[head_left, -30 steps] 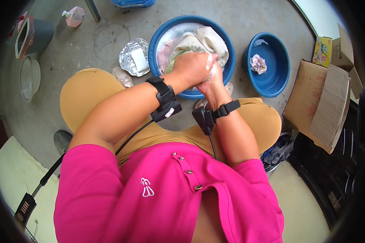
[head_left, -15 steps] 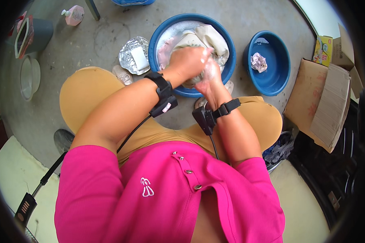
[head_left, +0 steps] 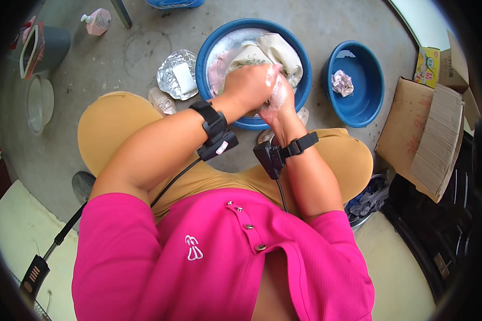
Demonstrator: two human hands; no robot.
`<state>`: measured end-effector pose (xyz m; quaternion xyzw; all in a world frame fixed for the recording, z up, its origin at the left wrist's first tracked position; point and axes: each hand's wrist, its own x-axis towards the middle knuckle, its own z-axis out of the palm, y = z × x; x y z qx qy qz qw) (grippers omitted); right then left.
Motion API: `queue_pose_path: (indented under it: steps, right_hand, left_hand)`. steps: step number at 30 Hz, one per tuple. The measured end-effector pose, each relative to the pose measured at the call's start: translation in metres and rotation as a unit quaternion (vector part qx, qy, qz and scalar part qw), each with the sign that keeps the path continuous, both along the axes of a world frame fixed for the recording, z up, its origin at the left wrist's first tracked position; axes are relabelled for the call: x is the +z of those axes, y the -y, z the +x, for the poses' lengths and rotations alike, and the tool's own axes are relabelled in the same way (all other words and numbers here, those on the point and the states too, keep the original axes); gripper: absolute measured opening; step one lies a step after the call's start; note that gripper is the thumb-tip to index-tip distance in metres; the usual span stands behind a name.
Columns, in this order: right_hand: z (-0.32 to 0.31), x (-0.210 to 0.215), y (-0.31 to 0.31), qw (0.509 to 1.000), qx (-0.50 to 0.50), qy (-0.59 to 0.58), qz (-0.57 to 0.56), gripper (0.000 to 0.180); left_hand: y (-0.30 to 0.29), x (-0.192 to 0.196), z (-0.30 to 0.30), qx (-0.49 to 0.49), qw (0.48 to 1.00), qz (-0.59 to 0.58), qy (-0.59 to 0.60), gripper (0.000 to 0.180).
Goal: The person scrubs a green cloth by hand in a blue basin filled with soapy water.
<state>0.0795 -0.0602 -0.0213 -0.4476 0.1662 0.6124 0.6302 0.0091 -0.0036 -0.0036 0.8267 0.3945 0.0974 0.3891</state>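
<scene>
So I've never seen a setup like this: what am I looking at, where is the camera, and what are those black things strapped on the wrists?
There is no machine here, just a person working with bare hands. The camera sits on the person's head and looks straight down, so you see the pink shirt, the knees and both forearms from above; the wide lens bends the edges. The black wrist bands have cables and look like recording gear. The left hand and right hand are pressed together on wet, soapy cloth in a blue basin on the concrete floor. Nearby are a smaller blue basin with a crumpled rag, a white soap bar on foil, a pink bottle and a cardboard box.
</scene>
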Motion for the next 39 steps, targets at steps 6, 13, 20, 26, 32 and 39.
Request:
queue_pose_path:
  steps: [6,13,20,26,32,39]
  right_hand:
    - [-0.011,0.036,-0.009,0.998,0.012,0.02,-0.057,0.032]
    - [0.017,-0.013,0.011,1.0,0.017,-0.023,0.011,0.027]
    - [0.0,0.022,-0.007,0.997,0.036,-0.035,0.057,0.041]
    - [0.032,0.045,-0.011,0.997,-0.067,-0.011,0.037,0.063]
    - [0.042,0.041,-0.007,0.989,-0.129,0.009,0.072,0.06]
    - [0.043,0.036,-0.006,0.967,-0.09,0.226,0.071,0.049]
  left_hand:
    - [-0.01,-0.007,-0.002,0.002,1.0,0.017,0.018,0.04]
    - [0.026,0.013,0.004,-0.079,0.995,0.042,0.038,0.036]
    - [-0.027,-0.02,-0.004,0.059,0.994,-0.084,0.03,0.04]
    - [-0.046,-0.064,-0.042,0.185,0.928,-0.315,0.068,0.056]
    - [-0.01,0.011,-0.031,0.165,0.786,-0.585,0.115,0.057]
    - [-0.026,-0.05,-0.037,0.118,0.883,-0.388,0.234,0.017]
